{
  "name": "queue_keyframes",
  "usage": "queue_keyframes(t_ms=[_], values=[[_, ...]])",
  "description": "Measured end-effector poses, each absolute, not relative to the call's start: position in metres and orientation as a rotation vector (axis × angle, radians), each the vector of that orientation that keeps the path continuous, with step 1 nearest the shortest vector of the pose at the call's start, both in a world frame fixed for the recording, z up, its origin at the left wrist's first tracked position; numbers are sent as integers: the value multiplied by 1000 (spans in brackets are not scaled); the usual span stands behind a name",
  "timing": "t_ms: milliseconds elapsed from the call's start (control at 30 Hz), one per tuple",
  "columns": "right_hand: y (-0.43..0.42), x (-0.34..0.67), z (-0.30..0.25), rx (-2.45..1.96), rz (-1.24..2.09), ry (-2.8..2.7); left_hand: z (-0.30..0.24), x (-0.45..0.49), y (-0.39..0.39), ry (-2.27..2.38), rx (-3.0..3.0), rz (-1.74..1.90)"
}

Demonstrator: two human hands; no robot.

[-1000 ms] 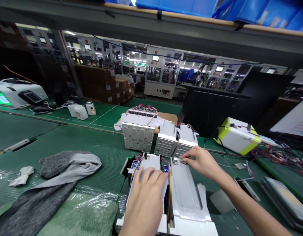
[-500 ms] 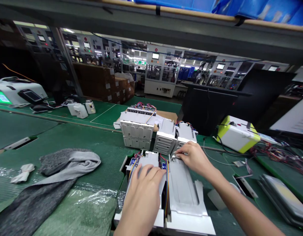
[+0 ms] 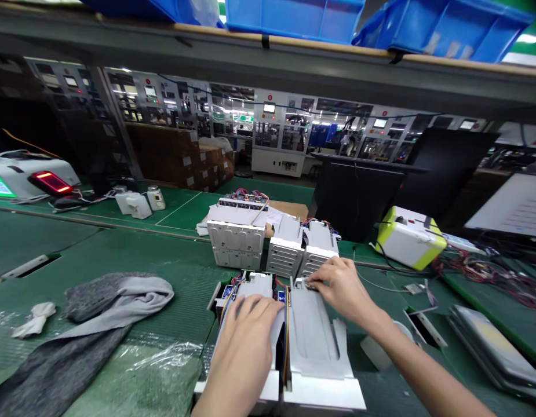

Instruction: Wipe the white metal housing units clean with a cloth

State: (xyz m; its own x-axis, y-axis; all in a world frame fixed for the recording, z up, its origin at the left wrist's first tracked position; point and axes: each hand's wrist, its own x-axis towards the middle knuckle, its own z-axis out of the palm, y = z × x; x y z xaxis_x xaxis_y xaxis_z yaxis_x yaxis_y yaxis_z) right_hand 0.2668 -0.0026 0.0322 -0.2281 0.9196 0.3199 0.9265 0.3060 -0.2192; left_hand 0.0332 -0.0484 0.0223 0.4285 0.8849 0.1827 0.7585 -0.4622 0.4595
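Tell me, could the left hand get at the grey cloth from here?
Probably yes: the left hand rests on a grey unit, and the grey cloth lies off to its left with nothing tall standing between.

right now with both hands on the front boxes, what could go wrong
Colored wires run between the front left box and the front right box, so they might get pinched if either shifts. The right hand, fingertips at the right box's far end, could slip there.
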Motion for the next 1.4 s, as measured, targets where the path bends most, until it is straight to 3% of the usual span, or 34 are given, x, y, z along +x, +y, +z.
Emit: queue_keyframes(t_ms=[433,733,1133,1400], values=[[0,264,41,-1711,-109,-2157,19,33,-52,1414,2392,581],[6,291,38,-1707,5,-2013,18,32,-53,1399,2362,590],[-6,289,30,-1692,492,-2136,18,32,-51,1402,2350,566],[-6,278,37,-1879,460,-2072,15,34,-49,1382,2354,585]])
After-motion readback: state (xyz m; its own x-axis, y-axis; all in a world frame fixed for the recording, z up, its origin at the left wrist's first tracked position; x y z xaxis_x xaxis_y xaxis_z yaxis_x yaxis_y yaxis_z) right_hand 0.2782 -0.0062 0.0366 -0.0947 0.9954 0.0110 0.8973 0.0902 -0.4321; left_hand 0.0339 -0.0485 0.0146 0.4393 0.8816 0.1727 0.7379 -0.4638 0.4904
